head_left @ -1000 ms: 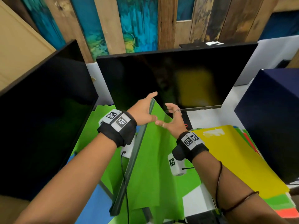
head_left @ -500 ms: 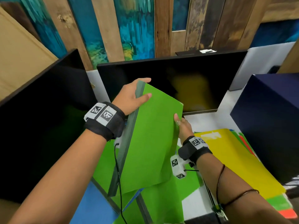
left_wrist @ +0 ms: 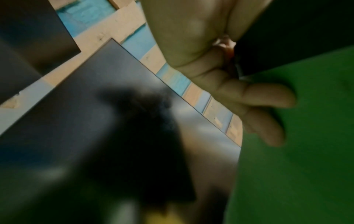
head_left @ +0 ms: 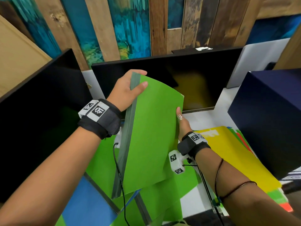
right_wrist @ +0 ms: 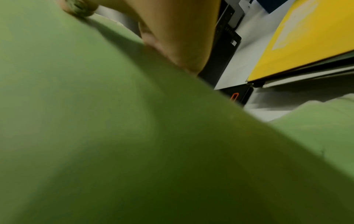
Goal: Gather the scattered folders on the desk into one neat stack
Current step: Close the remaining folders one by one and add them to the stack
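A green folder (head_left: 151, 136) with a grey spine is held tilted in the air before the centre monitor. My left hand (head_left: 128, 90) grips its top left corner at the spine, thumb on the front and fingers (left_wrist: 258, 97) behind. My right hand (head_left: 182, 124) pinches its right edge, with most fingers hidden behind the cover. On the desk to the right a yellow folder (head_left: 232, 157) tops a pile with green and orange-red edges showing. More green folders (head_left: 162, 201) and a blue folder (head_left: 88, 206) lie below. The right wrist view is mostly filled by the green folder (right_wrist: 114, 136).
A dark monitor (head_left: 195, 79) stands straight ahead and another (head_left: 40, 119) at the left. A dark blue box (head_left: 268, 111) stands on the white desk (head_left: 211, 118) at the right. A black cable (head_left: 119, 173) hangs from my left wrist.
Both hands took hold of the green folder and lifted it off the pile, up in front of the monitor. Over the last half second it has barely moved.
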`<act>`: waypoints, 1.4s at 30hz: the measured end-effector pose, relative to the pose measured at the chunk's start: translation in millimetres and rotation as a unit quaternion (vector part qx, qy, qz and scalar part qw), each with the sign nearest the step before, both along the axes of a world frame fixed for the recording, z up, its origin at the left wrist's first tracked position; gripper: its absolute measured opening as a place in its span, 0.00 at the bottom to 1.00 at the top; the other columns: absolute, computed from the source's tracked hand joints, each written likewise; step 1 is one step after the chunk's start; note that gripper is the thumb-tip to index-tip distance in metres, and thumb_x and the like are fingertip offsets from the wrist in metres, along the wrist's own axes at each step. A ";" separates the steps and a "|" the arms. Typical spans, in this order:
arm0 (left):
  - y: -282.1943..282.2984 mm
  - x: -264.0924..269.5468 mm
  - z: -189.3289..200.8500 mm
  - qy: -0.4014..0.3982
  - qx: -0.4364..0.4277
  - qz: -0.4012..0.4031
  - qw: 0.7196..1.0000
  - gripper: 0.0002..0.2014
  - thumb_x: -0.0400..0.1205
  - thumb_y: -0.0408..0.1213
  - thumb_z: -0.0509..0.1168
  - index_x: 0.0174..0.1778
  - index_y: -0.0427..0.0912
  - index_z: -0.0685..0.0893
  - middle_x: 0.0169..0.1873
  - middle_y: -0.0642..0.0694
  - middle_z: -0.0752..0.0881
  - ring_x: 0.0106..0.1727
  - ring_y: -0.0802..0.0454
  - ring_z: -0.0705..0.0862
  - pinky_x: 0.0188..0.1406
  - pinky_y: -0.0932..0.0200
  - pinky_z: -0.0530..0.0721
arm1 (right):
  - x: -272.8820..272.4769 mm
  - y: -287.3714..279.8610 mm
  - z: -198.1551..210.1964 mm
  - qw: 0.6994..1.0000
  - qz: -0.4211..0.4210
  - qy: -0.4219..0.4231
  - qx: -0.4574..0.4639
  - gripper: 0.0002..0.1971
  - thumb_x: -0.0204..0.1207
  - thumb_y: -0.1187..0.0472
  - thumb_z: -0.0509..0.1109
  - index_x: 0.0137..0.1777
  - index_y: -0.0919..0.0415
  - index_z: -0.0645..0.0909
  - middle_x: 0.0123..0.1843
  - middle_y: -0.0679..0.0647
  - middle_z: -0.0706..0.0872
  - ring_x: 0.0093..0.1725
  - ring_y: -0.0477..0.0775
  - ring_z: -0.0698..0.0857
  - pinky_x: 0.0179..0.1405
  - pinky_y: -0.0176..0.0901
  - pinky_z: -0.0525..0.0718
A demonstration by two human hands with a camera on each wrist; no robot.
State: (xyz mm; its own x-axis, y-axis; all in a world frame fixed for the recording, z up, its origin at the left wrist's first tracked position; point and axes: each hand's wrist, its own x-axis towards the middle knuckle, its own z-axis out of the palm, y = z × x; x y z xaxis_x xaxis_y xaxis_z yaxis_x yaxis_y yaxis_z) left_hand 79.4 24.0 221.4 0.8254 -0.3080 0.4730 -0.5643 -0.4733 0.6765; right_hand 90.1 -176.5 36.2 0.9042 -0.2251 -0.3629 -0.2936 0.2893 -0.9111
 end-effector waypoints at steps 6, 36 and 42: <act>9.9 6.2 -12.5 0.063 0.002 0.045 0.997 0.10 0.82 0.42 0.64 0.55 0.47 0.71 0.33 0.54 0.71 0.33 0.61 0.72 0.30 0.77 0.73 | -11.2 -13.3 39.9 0.990 -0.099 0.000 -0.100 0.47 0.65 0.33 0.71 0.74 0.68 0.67 0.67 0.58 0.77 0.68 0.58 0.76 0.75 0.51 0.68; -160.8 -66.8 -255.6 0.452 0.067 0.008 0.890 0.06 0.80 0.38 0.67 0.49 0.40 0.83 0.54 0.37 0.85 0.43 0.55 0.90 0.56 0.48 0.86 | -79.3 -102.9 -63.8 0.752 0.180 0.228 -0.592 0.31 0.78 0.40 0.61 0.80 0.43 0.59 0.85 0.49 0.49 0.84 0.59 0.50 0.76 0.74 0.56; -103.8 -44.2 -246.8 0.303 0.193 0.076 0.930 0.21 0.79 0.27 0.62 0.69 0.40 0.77 0.66 0.38 0.73 0.68 0.41 0.76 0.70 0.61 0.66 | -79.0 -102.6 -62.1 0.724 0.168 0.214 -0.633 0.29 0.77 0.48 0.67 0.77 0.51 0.66 0.82 0.56 0.59 0.81 0.61 0.59 0.78 0.60 0.63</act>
State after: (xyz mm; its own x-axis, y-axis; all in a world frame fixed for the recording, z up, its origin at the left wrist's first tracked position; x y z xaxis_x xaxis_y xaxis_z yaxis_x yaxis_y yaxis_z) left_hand 35.1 -79.8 -25.4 0.9524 -0.2170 -0.2141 -0.0424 -0.7898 0.6118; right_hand 11.1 -279.1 -26.0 0.8510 -0.4158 -0.3207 -0.4874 -0.8527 -0.1879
